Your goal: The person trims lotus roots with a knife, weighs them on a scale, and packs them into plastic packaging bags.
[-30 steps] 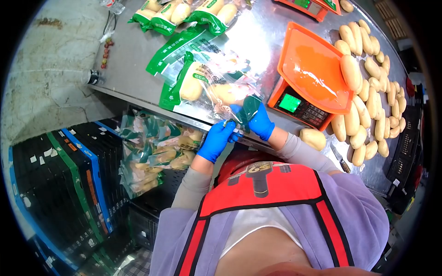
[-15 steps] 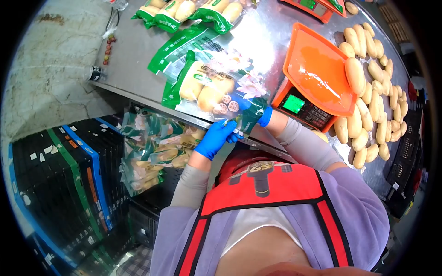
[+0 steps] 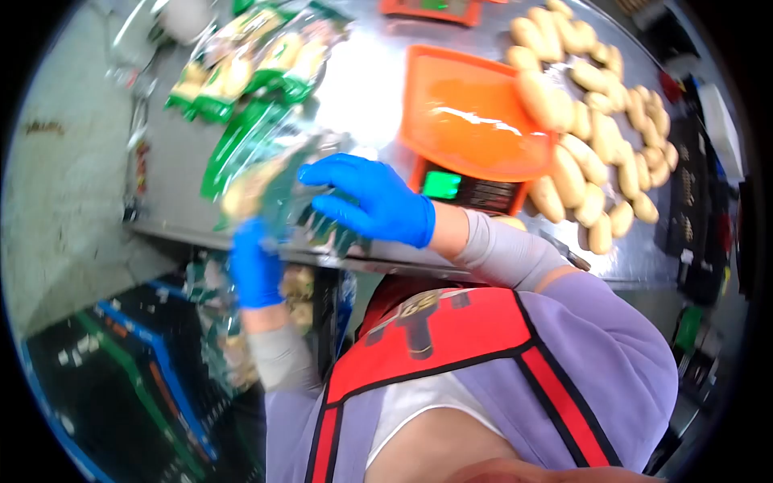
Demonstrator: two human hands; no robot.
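Note:
Blurred by motion, my left hand (image 3: 257, 266) in a blue glove is at the table's front edge, at the lower end of a green and clear bag (image 3: 278, 193) of pale lotus root pieces. Its fingers are too smeared to read. My right hand (image 3: 370, 200), also blue-gloved, is over the bag's right side with its fingers spread and nothing gripped. Just behind the bag lies a flat green packet (image 3: 241, 145). To the right stands an orange scale (image 3: 475, 121) with a lit green display.
Filled bags (image 3: 282, 68) lie at the back left. Many pale lotus roots (image 3: 604, 137) cover the table's right side. A knife (image 3: 568, 251) is near the front edge. More bags (image 3: 221, 338) sit below the table, beside black crates (image 3: 105, 386).
The view has shifted. My left hand has moved left to the bag's lower end. My right hand has come out from the bag's opening and its fingers have spread.

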